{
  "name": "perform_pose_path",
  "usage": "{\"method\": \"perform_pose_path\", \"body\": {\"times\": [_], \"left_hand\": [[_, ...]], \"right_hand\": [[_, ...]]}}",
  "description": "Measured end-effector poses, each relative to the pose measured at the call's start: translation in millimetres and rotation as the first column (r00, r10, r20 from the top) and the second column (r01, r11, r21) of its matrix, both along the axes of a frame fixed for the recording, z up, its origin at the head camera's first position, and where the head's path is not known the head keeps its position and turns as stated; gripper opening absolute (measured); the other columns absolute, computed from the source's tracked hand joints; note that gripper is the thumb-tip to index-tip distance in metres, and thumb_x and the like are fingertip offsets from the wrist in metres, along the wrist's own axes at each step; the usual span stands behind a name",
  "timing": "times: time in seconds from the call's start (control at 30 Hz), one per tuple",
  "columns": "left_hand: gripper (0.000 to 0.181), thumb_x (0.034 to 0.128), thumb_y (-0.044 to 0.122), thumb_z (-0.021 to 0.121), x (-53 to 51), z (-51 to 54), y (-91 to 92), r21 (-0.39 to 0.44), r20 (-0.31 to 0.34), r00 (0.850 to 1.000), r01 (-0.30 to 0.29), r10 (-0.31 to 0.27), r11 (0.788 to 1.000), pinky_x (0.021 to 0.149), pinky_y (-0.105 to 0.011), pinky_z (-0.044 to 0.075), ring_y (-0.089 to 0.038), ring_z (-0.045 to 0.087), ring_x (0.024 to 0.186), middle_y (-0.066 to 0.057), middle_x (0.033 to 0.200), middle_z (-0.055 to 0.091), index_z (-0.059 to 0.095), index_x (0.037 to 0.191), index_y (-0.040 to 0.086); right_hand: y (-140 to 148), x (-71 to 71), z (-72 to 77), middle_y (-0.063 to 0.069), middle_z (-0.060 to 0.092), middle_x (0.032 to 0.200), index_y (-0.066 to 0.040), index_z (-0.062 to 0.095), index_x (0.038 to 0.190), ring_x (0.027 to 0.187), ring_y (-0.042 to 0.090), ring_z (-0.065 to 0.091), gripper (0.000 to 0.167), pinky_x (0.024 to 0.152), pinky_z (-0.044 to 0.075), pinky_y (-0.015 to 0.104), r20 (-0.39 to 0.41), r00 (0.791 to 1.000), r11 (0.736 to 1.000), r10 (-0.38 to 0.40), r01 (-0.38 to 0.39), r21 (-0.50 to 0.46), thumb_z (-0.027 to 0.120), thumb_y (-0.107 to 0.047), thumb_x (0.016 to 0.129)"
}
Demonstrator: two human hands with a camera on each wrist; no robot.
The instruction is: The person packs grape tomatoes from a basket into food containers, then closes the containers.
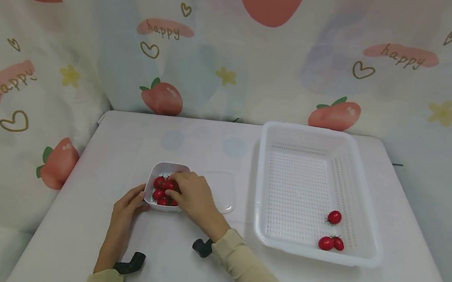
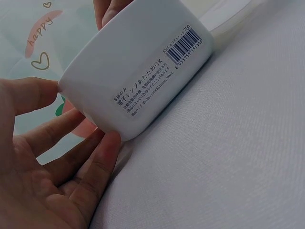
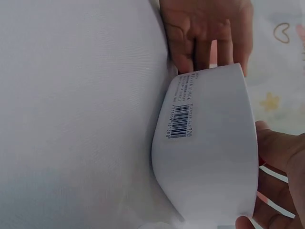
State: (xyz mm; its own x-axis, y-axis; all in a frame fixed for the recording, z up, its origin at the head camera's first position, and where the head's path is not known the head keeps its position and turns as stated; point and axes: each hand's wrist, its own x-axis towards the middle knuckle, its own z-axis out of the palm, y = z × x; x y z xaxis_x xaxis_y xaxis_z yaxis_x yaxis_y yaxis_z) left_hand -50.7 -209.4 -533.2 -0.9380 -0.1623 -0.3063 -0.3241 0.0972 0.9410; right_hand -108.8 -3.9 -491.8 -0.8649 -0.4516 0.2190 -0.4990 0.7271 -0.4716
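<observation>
A small white container (image 1: 150,196) holds several red cherry tomatoes (image 1: 158,194). The left hand (image 1: 123,215) is at its left side. In the left wrist view the left hand (image 2: 52,167) touches the container's outer wall (image 2: 138,62) with fingertips, thumb at the rim. The right hand (image 1: 198,199) reaches over the right rim, thumb and fingers bent around a tomato (image 1: 170,185) inside. In the right wrist view a sliver of red shows by the thumb of the right hand (image 3: 286,157), beyond the container (image 3: 214,138); the wall hides the rest.
A large white perforated basket (image 1: 263,184) stands at the right, with three cherry tomatoes (image 1: 326,243) near its front right corner. A clear lid (image 1: 225,191) lies just right of the small container, partly behind the right hand. A printed curtain hangs behind the white table.
</observation>
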Motion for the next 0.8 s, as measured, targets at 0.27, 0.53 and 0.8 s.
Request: {"method": "perform_pose_path", "body": {"times": [0.27,0.53,0.8], "left_hand": [[0.045,0.1096,0.038,0.052,0.3,-1.2,-0.4,-0.008,-0.008,1.0,0.002,-0.002,1.0,0.094,-0.016,0.057,-0.011,0.059,0.12,0.001,0.153,0.055,0.057,0.149,0.018],[0.045,0.1094,0.039,0.052,-0.2,-1.5,-0.3,-0.004,-0.002,1.0,0.003,-0.003,1.0,0.094,-0.015,0.056,-0.012,0.057,0.122,0.003,0.152,0.055,0.057,0.149,0.019],[0.045,0.1094,0.041,0.052,0.3,-1.6,0.5,-0.014,-0.013,1.0,0.005,-0.005,1.0,0.094,-0.015,0.056,-0.011,0.059,0.121,0.002,0.153,0.055,0.057,0.149,0.02]], "right_hand": [[-6.5,1.0,-5.1,-0.003,0.076,0.116,-0.02,0.071,0.123,0.109,0.017,0.068,0.038,0.092,0.055,0.037,-0.008,1.0,0.988,-0.013,0.014,0.154,0.077,-0.042,0.093],[-7.1,1.3,-5.0,-0.004,0.075,0.108,-0.02,0.07,0.12,0.103,0.015,0.068,0.037,0.09,0.053,0.037,-0.014,1.0,0.983,-0.009,0.011,0.186,0.078,-0.043,0.093],[-4.6,3.5,-0.6,-0.004,0.076,0.108,-0.019,0.072,0.116,0.103,0.016,0.068,0.031,0.085,0.054,0.034,-0.02,1.0,0.988,-0.001,0.004,0.152,0.077,-0.04,0.094]]}}
